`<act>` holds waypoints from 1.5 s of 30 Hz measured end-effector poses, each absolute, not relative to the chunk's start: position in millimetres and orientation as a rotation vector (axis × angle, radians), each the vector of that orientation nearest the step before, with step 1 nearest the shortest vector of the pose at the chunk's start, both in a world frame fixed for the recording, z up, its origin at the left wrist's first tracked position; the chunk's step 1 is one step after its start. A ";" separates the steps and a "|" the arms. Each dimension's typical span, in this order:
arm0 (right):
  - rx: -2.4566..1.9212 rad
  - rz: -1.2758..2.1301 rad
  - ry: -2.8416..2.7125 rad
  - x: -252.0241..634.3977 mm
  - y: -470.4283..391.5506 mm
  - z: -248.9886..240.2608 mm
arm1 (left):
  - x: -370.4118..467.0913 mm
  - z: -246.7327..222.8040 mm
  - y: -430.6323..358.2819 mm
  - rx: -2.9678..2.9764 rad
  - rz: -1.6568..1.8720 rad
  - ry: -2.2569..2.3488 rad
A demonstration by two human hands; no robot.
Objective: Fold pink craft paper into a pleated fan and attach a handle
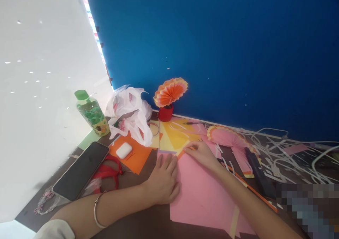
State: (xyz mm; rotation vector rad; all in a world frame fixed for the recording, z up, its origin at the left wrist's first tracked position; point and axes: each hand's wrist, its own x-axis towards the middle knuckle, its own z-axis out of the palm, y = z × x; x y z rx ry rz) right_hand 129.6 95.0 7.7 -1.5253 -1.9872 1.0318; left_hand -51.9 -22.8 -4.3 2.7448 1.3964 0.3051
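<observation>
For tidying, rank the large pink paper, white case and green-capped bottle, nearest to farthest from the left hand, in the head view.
1. Large pink paper, under the left hand.
2. White case, leftward, on orange paper.
3. Green-capped bottle, farther left and back.

The person's left hand [166, 180] rests palm down on pink paper [202, 196], while the right hand [200, 155] pinches a strip [180, 154] near its far edge. Leftward lie a white case [124, 150] on orange paper [143, 157] and a phone [81, 172]; beyond sit a bottle [92, 113], bag [136, 105] and flower [171, 91]

A blue wall [225, 52] rises behind a dark table [143, 221].
</observation>
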 end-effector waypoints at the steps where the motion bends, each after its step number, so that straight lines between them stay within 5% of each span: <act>1: -1.528 1.008 -1.994 129.4 94.8 6.0 | -51.9 -4.1 -22.8 2.737 0.299 1.399; 45: -1.661 0.462 -1.998 134.2 89.6 -11.3 | -51.9 -9.0 -21.4 2.685 0.307 1.392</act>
